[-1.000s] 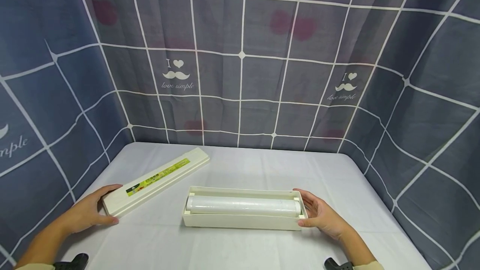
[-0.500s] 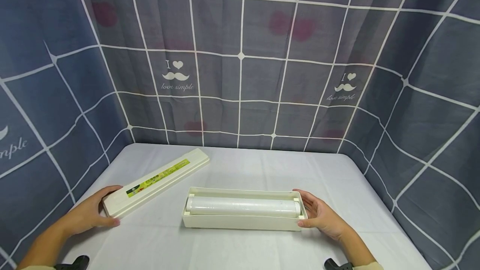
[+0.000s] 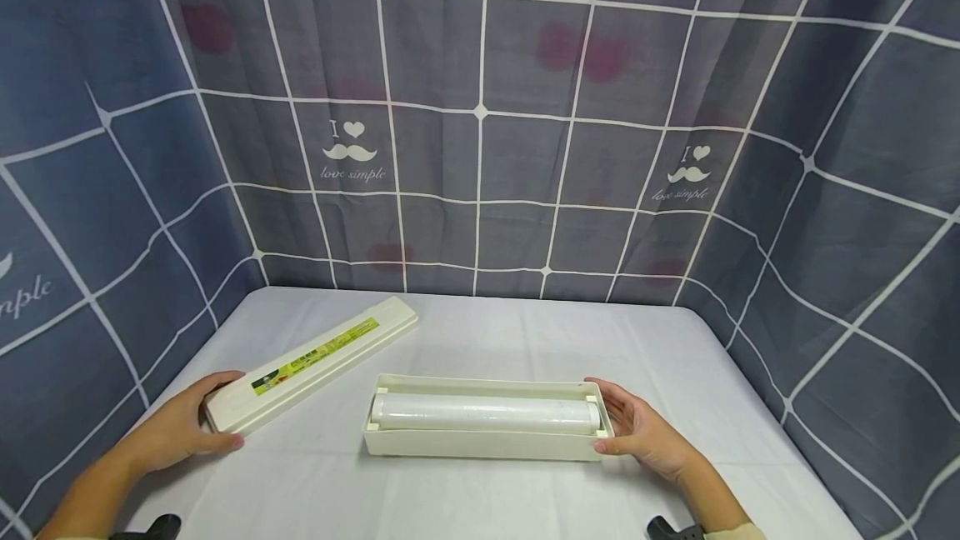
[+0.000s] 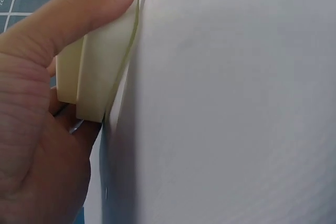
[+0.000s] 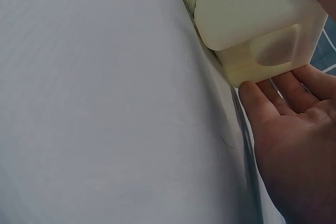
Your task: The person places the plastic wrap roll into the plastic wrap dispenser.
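Note:
On the left of the head view lies a long cream plastic lid [image 3: 322, 361] with a yellow-green label, slanting away to the back right. My left hand [image 3: 168, 423] grips its near end, thumb along the front side and fingers behind. In the left wrist view the thumb presses the side of the lid [image 4: 107, 61]. An open cream box [image 3: 480, 443] rests on the table right of the lid, with a white roll of plastic wrap [image 3: 487, 412] inside. My right hand [image 3: 652, 436] holds the right end of this box, thumb at the front corner; the right wrist view shows an oval recess in that end.
A white cloth covers the table [image 3: 480, 498]. Dark blue-grey curtains [image 3: 442, 148] with white grid lines stand close behind it and along both sides. Black straps [image 3: 675, 528] show at the wrists along the bottom edge.

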